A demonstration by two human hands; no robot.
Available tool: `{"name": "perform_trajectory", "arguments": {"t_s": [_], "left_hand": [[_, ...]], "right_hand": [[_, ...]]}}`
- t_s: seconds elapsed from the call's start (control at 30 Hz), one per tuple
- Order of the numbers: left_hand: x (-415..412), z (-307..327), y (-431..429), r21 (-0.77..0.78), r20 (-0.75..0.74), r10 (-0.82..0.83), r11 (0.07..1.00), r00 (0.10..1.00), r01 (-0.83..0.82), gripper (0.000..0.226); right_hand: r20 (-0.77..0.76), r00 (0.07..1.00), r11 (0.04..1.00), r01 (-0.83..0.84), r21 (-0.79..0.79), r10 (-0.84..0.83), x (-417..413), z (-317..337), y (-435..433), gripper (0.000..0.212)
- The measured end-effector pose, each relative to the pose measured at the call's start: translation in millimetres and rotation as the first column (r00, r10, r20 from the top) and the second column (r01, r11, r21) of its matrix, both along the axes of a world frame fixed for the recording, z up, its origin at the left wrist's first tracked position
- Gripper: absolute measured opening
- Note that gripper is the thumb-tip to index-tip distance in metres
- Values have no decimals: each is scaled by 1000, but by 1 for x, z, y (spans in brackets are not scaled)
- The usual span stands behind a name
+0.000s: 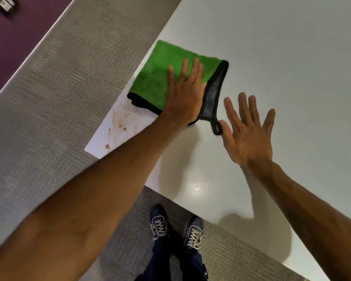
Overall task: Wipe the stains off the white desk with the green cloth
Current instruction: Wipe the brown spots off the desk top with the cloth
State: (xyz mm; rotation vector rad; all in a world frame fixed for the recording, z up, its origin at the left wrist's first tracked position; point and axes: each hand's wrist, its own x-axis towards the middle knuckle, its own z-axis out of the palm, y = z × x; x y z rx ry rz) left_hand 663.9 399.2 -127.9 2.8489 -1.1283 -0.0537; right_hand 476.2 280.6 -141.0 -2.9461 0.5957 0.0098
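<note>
A folded green cloth (156, 78) with a black edge and grey underside lies near the left corner of the white desk (272, 57). My left hand (183, 96) lies flat on it, palm down and fingers straight, pressing its right part onto the desk. Orange-brown stains (120, 120) smear the desk corner just in front of the cloth, left of my forearm. My right hand (247, 132) is spread open over the desk to the right of the cloth. Its thumb is beside the cloth's small black loop (217, 127).
Grey carpet (69, 78) surrounds the desk's left and near edges. My feet in dark shoes (176, 230) stand just off the near edge. A purple surface (12, 37) fills the top left corner. The desk extends bare to the right and far side.
</note>
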Motion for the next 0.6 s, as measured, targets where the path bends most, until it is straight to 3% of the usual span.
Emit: {"name": "perform_trajectory", "arguments": {"t_s": [0.1, 0.23, 0.6], "left_hand": [[28, 1, -12, -15, 8, 204, 979, 979, -204, 55], [53, 3, 3, -10, -22, 353, 936, 935, -353, 54], [30, 10, 43, 0, -36, 472, 881, 881, -472, 56]], "right_hand": [[22, 1000, 1000, -11, -6, 11, 1, -3, -2, 64], [18, 1000, 1000, -4, 14, 4, 1, -3, 0, 65], [-11, 1000, 997, 15, 77, -14, 3, 3, 1, 66]]}}
